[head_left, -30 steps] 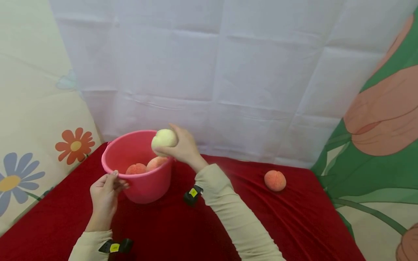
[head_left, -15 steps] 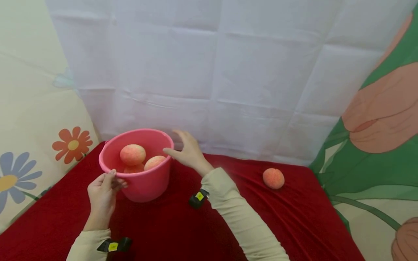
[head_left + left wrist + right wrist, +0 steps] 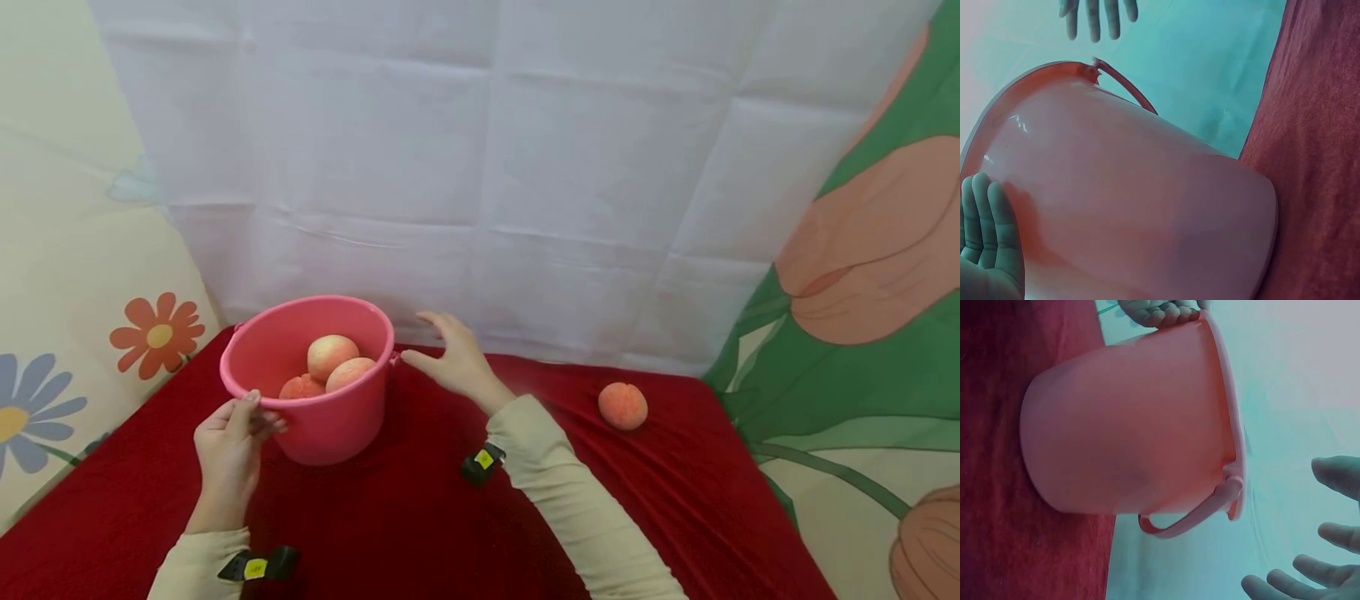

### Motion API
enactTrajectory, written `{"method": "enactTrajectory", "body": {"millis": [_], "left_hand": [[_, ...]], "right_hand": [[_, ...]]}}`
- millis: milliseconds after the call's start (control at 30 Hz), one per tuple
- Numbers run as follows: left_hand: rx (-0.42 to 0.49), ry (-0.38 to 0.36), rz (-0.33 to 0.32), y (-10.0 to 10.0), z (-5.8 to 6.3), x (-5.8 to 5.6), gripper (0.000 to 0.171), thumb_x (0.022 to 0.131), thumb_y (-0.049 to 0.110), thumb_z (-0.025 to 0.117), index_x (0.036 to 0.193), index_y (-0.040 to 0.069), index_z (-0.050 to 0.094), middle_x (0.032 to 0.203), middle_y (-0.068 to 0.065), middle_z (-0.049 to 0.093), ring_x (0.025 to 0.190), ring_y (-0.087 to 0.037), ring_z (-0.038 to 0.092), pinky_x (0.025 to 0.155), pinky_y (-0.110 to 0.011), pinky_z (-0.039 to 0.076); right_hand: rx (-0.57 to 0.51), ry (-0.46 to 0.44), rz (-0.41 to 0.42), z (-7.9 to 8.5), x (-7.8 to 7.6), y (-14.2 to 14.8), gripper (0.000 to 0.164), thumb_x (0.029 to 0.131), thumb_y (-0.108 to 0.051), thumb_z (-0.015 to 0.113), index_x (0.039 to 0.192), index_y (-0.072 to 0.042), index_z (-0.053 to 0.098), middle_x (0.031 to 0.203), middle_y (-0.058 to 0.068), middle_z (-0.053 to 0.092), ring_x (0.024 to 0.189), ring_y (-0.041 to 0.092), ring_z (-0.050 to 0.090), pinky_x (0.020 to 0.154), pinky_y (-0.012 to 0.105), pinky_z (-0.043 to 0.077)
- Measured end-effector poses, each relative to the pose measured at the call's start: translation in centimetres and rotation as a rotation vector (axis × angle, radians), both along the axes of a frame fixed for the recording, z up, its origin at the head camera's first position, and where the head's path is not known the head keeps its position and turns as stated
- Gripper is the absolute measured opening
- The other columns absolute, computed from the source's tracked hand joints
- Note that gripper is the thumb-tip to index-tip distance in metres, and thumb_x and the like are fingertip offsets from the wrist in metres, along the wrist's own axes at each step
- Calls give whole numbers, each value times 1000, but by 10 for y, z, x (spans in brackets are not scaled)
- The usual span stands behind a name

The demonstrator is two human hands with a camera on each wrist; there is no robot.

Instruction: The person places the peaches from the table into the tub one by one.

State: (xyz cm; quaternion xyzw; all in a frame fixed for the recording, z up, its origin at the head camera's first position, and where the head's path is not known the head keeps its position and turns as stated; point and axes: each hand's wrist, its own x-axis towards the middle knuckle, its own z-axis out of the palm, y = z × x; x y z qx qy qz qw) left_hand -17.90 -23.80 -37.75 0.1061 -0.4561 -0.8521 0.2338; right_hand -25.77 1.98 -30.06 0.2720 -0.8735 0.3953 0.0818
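A pink bucket [image 3: 330,425] stands at the left of the red cloth, with three peaches inside: a pale one [image 3: 332,357] at the back, another [image 3: 351,372] at the right and a redder one [image 3: 302,387] partly behind the front rim. My left hand [image 3: 231,446] pinches that front rim, thumb on top and fingers under its outer side. Just right of the bucket my right hand [image 3: 463,367] is spread and holds nothing. In the right wrist view the bucket's handle [image 3: 1191,515] hangs down along its side.
A single peach [image 3: 622,406] lies on the red cloth [image 3: 420,517] at the right. Behind the cloth hangs a white sheet [image 3: 480,167]. Flower-printed panels stand to the left [image 3: 67,250] and right [image 3: 847,392].
The right hand has let a peach go into the bucket and drawn back to the right. That peach has rolled rightward among the others. The left hand keeps its hold on the rim.
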Motion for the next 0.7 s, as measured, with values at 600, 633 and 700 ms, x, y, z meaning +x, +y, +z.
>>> {"method": "enactTrajectory", "body": {"millis": [600, 633, 700], "left_hand": [[-11, 4, 8, 1, 0, 0, 20, 84, 18, 65, 69, 4, 67, 58, -5, 62, 50, -14, 61, 54, -24, 54], [-12, 4, 8, 1, 0, 0, 20, 84, 18, 65, 69, 4, 67, 58, -5, 62, 50, -14, 61, 53, -24, 54], [-13, 5, 6, 0, 1, 0, 20, 84, 18, 65, 69, 4, 67, 58, -5, 62, 50, -14, 61, 53, -24, 54]], "right_hand": [[35, 132, -24, -20, 2, 36, 53, 80, -25, 70, 126, -7, 51, 126, 11, 51, 116, 25, 47, 96, 41, 39], [39, 125, -25, -21, 2, 38, 53, 80, -25, 70, 126, -7, 51, 127, 11, 51, 117, 25, 46, 96, 42, 39], [42, 109, -28, -23, 3, 43, 54, 80, -25, 70, 127, -8, 50, 128, 10, 50, 117, 25, 46, 96, 43, 39]]}}
